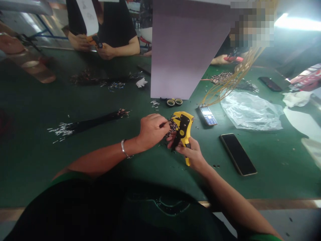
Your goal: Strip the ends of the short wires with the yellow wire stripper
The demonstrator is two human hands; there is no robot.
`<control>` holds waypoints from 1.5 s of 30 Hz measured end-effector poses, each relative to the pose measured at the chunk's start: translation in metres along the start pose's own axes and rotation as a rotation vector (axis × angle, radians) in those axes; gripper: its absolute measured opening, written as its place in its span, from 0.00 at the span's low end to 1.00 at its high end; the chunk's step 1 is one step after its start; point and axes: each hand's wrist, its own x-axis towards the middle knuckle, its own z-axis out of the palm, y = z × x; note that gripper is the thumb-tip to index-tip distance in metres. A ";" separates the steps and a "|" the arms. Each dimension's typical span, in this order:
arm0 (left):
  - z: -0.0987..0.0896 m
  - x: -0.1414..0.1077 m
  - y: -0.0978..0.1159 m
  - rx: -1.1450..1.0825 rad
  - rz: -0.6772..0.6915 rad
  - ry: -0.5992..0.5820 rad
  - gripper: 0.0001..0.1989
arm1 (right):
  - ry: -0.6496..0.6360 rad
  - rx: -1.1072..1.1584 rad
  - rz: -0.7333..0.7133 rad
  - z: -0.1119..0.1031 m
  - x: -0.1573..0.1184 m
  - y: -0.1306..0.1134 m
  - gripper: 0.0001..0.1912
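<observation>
My right hand (195, 153) is wrapped round the handles of a yellow-and-black wire stripper (185, 126), its jaws pointing up and to the left. Close to the left side of the jaws, my left hand (152, 132) is closed in a pinch on what looks like a thin black wire (163, 125). Between the hands lies a heap of small metal-tipped wire ends (173, 126), partly hidden by the fingers and the tool. Left of my hands, a bundle of black wires (94, 122) with bare silvery ends rests on the green table (132, 164).
A white panel (180, 50) stands upright ahead, with tape rolls (175, 102) at its foot. On the right are a keypad phone (208, 115), a smartphone (238, 154), a plastic bag (250, 110) and hanging yellow wires (233, 80). Across the table, co-workers' hands (106, 51) hold tools.
</observation>
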 end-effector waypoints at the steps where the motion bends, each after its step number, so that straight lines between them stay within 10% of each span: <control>1: 0.000 -0.001 0.000 -0.006 -0.006 -0.006 0.11 | 0.009 0.000 0.000 0.000 0.000 -0.001 0.19; 26: -0.001 -0.014 0.020 -0.162 0.012 -0.136 0.11 | 0.115 -0.490 -0.268 0.000 -0.002 0.000 0.06; 35: -0.012 -0.013 0.019 -0.372 -0.003 -0.260 0.10 | 0.266 -1.016 -0.728 -0.010 0.000 0.014 0.28; 45: -0.017 -0.009 0.020 -0.519 -0.069 -0.315 0.09 | 0.255 -1.180 -0.805 -0.010 -0.004 0.004 0.32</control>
